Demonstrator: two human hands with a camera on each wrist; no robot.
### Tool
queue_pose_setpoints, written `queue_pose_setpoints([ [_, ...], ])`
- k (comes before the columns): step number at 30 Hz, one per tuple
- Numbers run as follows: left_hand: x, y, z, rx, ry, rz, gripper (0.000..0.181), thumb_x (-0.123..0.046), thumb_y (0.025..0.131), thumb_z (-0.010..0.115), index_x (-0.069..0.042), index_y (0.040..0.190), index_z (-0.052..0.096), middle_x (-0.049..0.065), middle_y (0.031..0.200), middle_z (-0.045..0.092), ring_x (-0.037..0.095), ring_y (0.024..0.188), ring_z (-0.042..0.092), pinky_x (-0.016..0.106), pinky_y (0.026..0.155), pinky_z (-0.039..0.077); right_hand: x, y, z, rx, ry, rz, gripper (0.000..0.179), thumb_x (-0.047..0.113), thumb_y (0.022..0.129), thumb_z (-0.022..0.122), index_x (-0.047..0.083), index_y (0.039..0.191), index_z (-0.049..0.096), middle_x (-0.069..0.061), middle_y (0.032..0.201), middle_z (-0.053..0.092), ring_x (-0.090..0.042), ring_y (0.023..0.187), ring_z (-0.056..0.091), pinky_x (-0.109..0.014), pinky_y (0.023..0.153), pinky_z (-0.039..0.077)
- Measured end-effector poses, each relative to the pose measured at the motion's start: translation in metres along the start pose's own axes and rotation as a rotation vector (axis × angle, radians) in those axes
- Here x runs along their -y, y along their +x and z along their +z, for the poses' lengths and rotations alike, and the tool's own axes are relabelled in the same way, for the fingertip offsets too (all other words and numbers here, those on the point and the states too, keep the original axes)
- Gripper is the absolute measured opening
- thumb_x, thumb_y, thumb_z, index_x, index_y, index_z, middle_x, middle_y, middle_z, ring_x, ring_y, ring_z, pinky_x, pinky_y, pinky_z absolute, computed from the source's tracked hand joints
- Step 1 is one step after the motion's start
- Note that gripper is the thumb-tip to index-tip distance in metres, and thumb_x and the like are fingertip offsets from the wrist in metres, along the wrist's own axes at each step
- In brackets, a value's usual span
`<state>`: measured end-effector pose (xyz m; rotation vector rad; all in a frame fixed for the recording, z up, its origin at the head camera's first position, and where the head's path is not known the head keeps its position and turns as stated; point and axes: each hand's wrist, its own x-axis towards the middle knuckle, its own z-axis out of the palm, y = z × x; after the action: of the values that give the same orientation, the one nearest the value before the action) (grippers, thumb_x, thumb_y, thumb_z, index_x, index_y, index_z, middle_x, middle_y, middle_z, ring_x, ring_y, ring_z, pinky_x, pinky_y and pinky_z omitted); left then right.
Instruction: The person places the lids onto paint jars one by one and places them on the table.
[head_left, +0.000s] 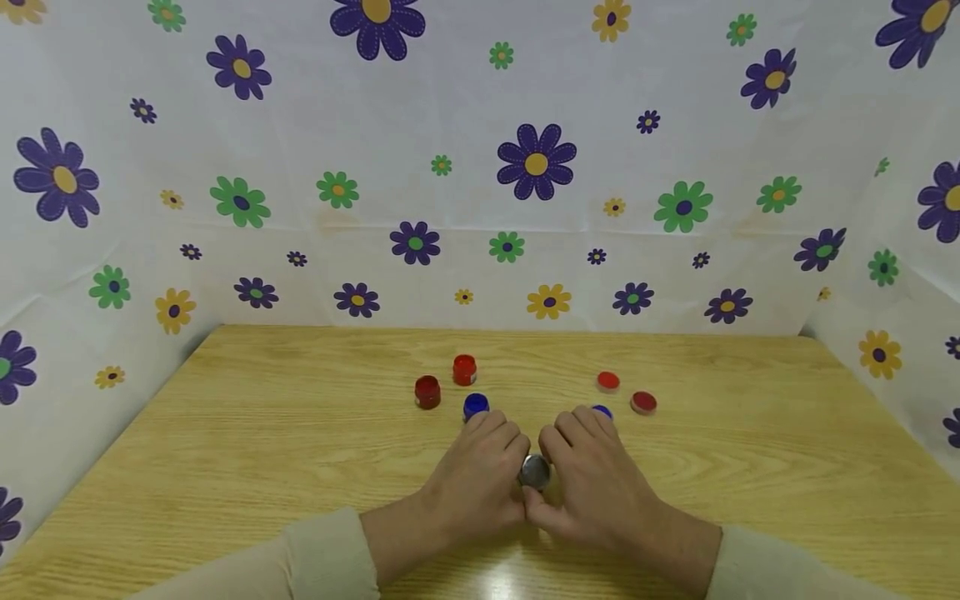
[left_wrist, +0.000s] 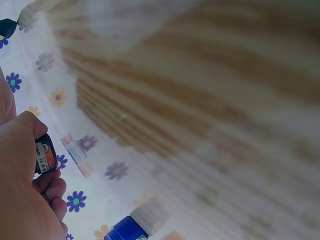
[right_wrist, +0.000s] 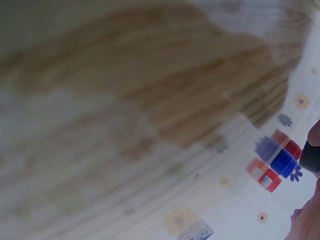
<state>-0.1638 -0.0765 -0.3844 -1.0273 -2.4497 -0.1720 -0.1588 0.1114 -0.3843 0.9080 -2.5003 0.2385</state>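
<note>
Near the front middle of the table, both hands meet around a small dark paint jar (head_left: 535, 472) whose round grey face shows between them. My left hand (head_left: 480, 467) grips it from the left, and in the left wrist view its printed label (left_wrist: 45, 156) shows between thumb and fingers. From the other side my right hand (head_left: 592, 475) holds the same jar, thumb at the near edge. Just beyond the left hand stands an uncapped blue paint jar (head_left: 476, 406). A blue lid (head_left: 602, 412) lies beyond the right hand, partly hidden by its knuckles.
Farther back on the left stand an uncapped red jar (head_left: 464, 370) and a dark red jar (head_left: 427, 392). On the right lie a red lid (head_left: 608, 382) and a dark red lid (head_left: 643, 403). Flower-printed cloth (head_left: 480, 200) walls the wooden table (head_left: 300, 433) at back and sides.
</note>
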Motion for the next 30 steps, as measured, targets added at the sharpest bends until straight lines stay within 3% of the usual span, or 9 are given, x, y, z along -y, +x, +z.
queue_pose_setpoints([
  [7,0.0009,0.001,0.0019,-0.015,0.005,0.023,0.028,-0.038,0.077,0.073,-0.017,0.072,0.055,-0.008,0.073,0.053,0.011,0.077,0.045,0.026,0.079,0.04,-0.0012,0.0004,0.001,-0.025,0.002,0.004,0.037,0.051,0.078,0.068,0.02,0.072,0.048,0.009,0.075,0.037,-0.012,0.078,0.036,-0.031,0.08,0.034],
  [14,0.0005,-0.0001,0.0013,-0.008,0.007,0.048,0.031,-0.043,0.074,0.074,-0.017,0.074,0.056,-0.008,0.074,0.053,0.011,0.078,0.046,0.027,0.079,0.04,-0.0005,0.0005,0.0009,-0.042,-0.026,0.013,0.05,0.055,0.079,0.07,0.022,0.059,0.039,0.011,0.065,0.032,-0.011,0.069,0.031,-0.028,0.074,0.032],
  [20,0.0005,-0.0005,0.0009,-0.003,0.031,0.012,0.033,-0.043,0.073,0.074,-0.015,0.078,0.059,-0.007,0.078,0.057,0.012,0.081,0.048,0.029,0.081,0.042,0.0,0.0003,-0.0012,0.009,-0.004,0.082,0.049,0.064,0.078,0.069,0.02,0.074,0.048,0.012,0.071,0.037,-0.011,0.076,0.035,-0.031,0.079,0.033],
  [25,-0.0001,-0.0007,0.0004,0.011,0.018,0.004,0.033,-0.042,0.074,0.075,-0.013,0.083,0.062,-0.006,0.08,0.058,0.013,0.083,0.049,0.029,0.085,0.043,0.0012,-0.0004,-0.0007,-0.012,0.03,0.061,0.043,0.059,0.077,0.071,0.02,0.086,0.055,0.013,0.079,0.045,-0.009,0.077,0.037,-0.029,0.078,0.034],
  [30,-0.001,-0.0011,0.0001,0.008,0.019,0.003,0.036,-0.043,0.072,0.078,-0.013,0.084,0.062,-0.006,0.081,0.058,0.013,0.084,0.048,0.029,0.086,0.043,0.002,-0.0008,0.0002,-0.025,0.038,0.043,0.039,0.055,0.076,0.071,0.021,0.085,0.053,0.013,0.078,0.044,-0.009,0.078,0.035,-0.028,0.077,0.032],
])
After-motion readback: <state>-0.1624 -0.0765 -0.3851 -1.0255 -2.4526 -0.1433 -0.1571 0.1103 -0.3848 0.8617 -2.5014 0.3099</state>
